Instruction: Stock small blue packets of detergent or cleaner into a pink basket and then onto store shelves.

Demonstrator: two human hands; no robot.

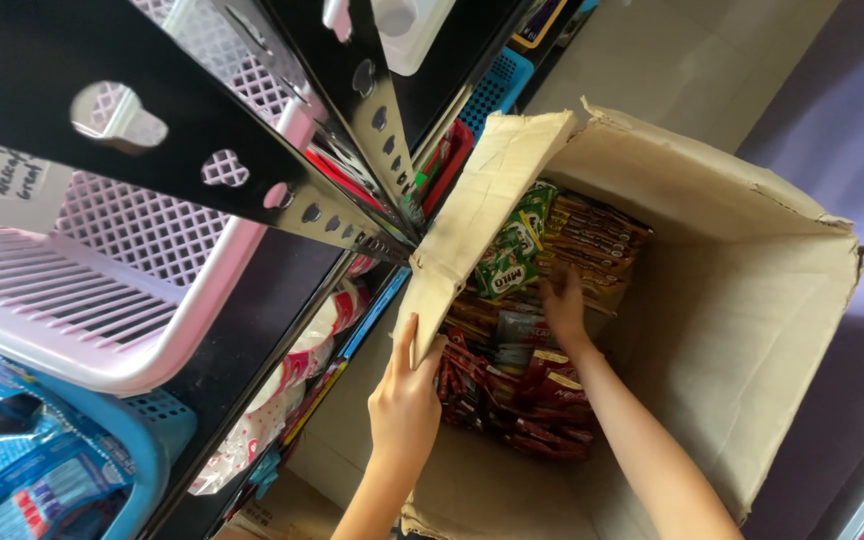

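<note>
A large brown cardboard box (752, 300) stands open on the floor beside a black shelf unit. Inside lie strips of small sachets: green ones (507, 262) at the far left, brown ones (592, 240) behind, dark red ones (522, 400) nearer me. My left hand (404, 400) grips the edge of the box's left flap (472, 220) and holds it back. My right hand (562, 305) reaches down into the box, fingers on the sachets near the brown and green strips; whether it grips one is hidden.
The black perforated shelf frame (252, 150) rises on the left with a pink plastic basket (122, 300), a blue basket (142, 440) with blue packets, and a red basket (447, 165) lower down. Pale floor (672, 50) lies beyond the box.
</note>
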